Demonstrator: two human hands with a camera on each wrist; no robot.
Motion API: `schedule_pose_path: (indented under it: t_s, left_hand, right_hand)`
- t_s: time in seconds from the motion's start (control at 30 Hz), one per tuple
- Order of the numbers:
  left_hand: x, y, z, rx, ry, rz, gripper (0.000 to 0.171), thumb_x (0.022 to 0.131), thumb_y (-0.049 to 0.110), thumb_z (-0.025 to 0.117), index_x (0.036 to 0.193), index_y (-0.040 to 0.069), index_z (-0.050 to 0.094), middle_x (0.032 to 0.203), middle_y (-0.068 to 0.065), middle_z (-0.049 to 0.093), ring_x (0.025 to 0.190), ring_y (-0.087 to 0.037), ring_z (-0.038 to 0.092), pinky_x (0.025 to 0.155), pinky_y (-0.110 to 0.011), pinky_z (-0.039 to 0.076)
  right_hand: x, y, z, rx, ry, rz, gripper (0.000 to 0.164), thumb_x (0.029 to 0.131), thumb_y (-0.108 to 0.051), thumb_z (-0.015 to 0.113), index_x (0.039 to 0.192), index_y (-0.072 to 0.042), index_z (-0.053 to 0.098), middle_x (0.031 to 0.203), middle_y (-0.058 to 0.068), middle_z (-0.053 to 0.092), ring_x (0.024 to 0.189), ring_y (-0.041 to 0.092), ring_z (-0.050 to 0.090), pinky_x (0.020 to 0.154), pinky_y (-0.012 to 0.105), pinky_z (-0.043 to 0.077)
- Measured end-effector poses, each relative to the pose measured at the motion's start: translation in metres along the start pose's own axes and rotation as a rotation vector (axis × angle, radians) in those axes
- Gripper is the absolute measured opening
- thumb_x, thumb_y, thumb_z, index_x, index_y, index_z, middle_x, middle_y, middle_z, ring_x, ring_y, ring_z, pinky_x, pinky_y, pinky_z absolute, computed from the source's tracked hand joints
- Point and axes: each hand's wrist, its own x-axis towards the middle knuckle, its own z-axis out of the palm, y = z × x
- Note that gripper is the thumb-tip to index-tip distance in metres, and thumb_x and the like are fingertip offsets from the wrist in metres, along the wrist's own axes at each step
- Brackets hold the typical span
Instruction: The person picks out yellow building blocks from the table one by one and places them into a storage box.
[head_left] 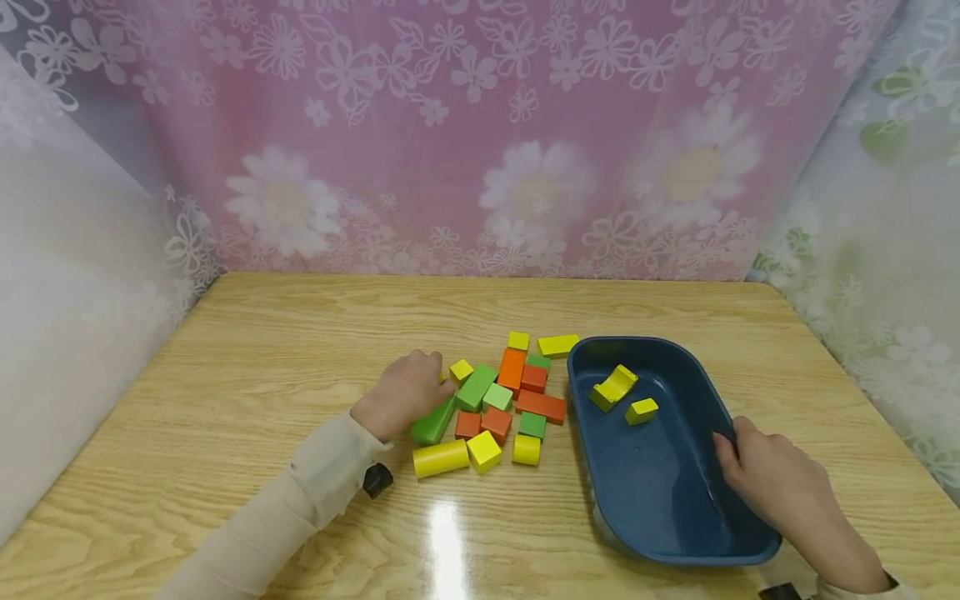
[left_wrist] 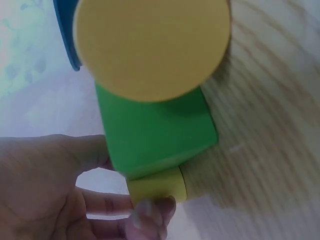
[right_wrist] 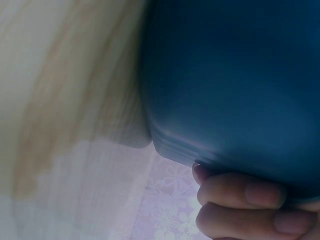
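In the head view my left hand [head_left: 405,393] is at the left edge of a group of wooden blocks. Its fingers curl round a small yellow block [left_wrist: 157,187], seen in the left wrist view just behind a green block [left_wrist: 157,127]. That green block [head_left: 433,423] lies beside the hand on the table, with a yellow cylinder [head_left: 440,459] in front of it. My right hand [head_left: 783,477] grips the right rim of a dark blue plastic tub [head_left: 660,500], its fingers [right_wrist: 240,192] bent against the outer wall. Inside the tub are a curved yellow block [head_left: 613,388] and a smaller yellow block [head_left: 642,412].
Several red, green, yellow and orange blocks, among them a long red block [head_left: 541,407] and an orange block [head_left: 512,369], lie between the left hand and the tub. A yellow bar [head_left: 558,346] lies near the tub's far left corner. Flowered curtains [head_left: 450,167] border the wooden table [head_left: 337,317].
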Motion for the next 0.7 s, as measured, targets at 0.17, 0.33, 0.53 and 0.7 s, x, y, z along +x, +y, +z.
schedule_pose_path:
  t_s: [0.17, 0.33, 0.53, 0.7]
  left_hand:
    - [0.003, -0.002, 0.003, -0.007, 0.008, -0.01, 0.023, 0.091, 0.024, 0.051, 0.091, 0.001, 0.056, 0.068, -0.008, 0.053, 0.052, -0.014, 0.049, 0.041, -0.021, 0.039]
    - [0.003, -0.003, 0.008, 0.002, -0.003, -0.018, 0.021, 0.094, 0.022, 0.047, 0.093, 0.002, 0.053, 0.069, -0.008, 0.052, 0.053, -0.015, 0.049, 0.043, -0.022, 0.041]
    - [0.005, 0.002, 0.01, 0.037, -0.007, -0.035, 0.021, 0.096, 0.021, 0.043, 0.094, 0.003, 0.052, 0.068, -0.009, 0.052, 0.053, -0.016, 0.048, 0.042, -0.024, 0.041]
    - [0.008, 0.005, 0.011, 0.062, -0.024, -0.056, 0.021, 0.097, 0.023, 0.042, 0.095, 0.003, 0.05, 0.071, -0.009, 0.053, 0.054, -0.016, 0.049, 0.042, -0.024, 0.04]
  right_hand:
    - [0.001, -0.001, 0.001, -0.001, 0.014, -0.006, 0.026, 0.093, -0.018, 0.043, 0.075, 0.001, 0.048, 0.052, 0.011, 0.048, 0.045, 0.022, 0.048, 0.037, 0.037, 0.036]
    - [0.001, -0.001, 0.002, 0.001, -0.008, -0.004, 0.027, 0.093, -0.018, 0.043, 0.077, 0.002, 0.048, 0.053, 0.012, 0.049, 0.046, 0.022, 0.05, 0.037, 0.037, 0.037]
    - [0.002, 0.0, 0.001, -0.003, -0.018, 0.001, 0.027, 0.094, -0.019, 0.043, 0.079, 0.003, 0.049, 0.054, 0.012, 0.051, 0.047, 0.022, 0.05, 0.038, 0.038, 0.037]
    - [0.001, 0.0, -0.001, -0.004, -0.011, 0.0, 0.027, 0.094, -0.019, 0.043, 0.078, 0.003, 0.048, 0.054, 0.012, 0.05, 0.047, 0.022, 0.049, 0.038, 0.038, 0.037]
